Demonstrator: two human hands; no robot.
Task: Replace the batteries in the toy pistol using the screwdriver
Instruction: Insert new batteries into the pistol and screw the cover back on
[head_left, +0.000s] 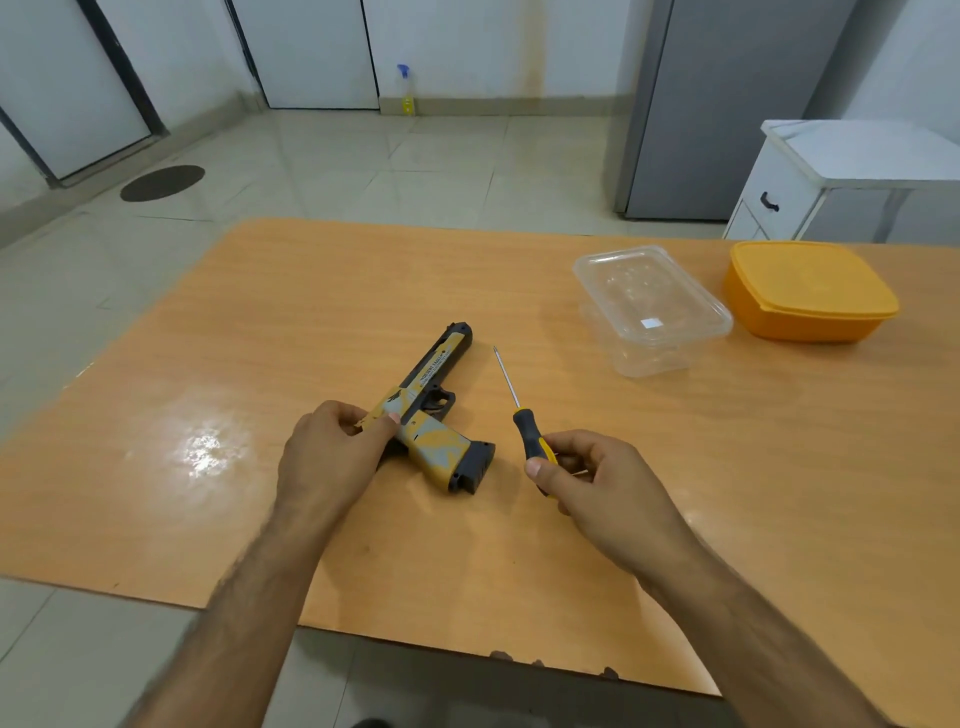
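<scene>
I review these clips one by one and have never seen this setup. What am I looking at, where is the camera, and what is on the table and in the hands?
There is no machine here: a person works bare-handed, filmed by one wide camera worn on the head, looking down. On the orange table lies a toy pistol; the left hand grips its rear end. The right hand holds a screwdriver by the handle, tip pointing away. Farther right sit a clear plastic container and an orange lidded box. No batteries are visible.
</scene>
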